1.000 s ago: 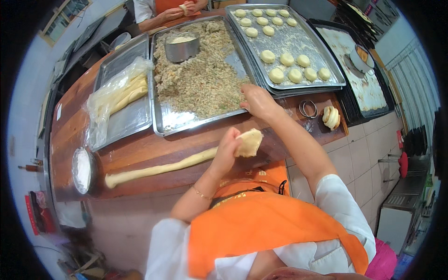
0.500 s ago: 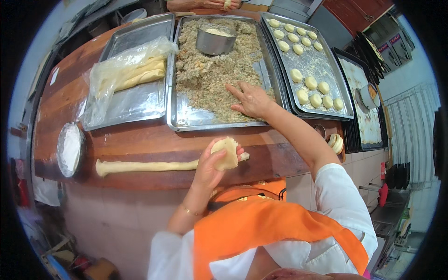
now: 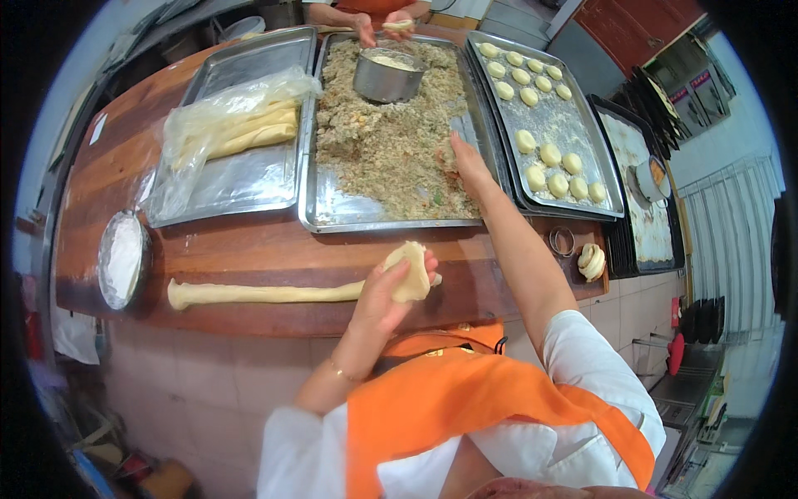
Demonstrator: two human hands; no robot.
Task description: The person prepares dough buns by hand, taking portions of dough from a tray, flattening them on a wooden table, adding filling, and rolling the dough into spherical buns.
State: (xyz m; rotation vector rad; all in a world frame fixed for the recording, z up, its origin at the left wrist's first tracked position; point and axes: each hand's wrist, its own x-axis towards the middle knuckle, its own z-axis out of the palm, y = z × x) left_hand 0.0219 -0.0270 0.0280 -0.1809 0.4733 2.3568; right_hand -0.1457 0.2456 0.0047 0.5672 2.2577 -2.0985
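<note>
A flat round dough wrapper (image 3: 411, 273) rests in my left hand (image 3: 381, 301), fingers behind it and thumb across its front. Beneath that hand, a long dough rope (image 3: 258, 293) lies along the near table edge. My right hand (image 3: 470, 170) is turned on its side at the right of the crumbly filling (image 3: 382, 162), which fills most of a large metal tray (image 3: 349, 225). Its fingers dip against the filling and are mostly hidden, so their grip does not show. A round metal pot (image 3: 387, 81) with pale contents sits in the filling toward the far end.
Left are a tray (image 3: 249, 204) with plastic-covered dough strips (image 3: 253, 133) and a bowl of flour (image 3: 125, 259). Right are a tray of dough rounds (image 3: 540, 116), metal rings (image 3: 562, 241) and stacked dough pieces (image 3: 591, 262). Another person's hands (image 3: 384, 27) work across the table.
My right hand has turned from spread palm-down to sideways and shifted slightly right in the filling. My left hand still holds the wrapper. The other person's hands have come further into view.
</note>
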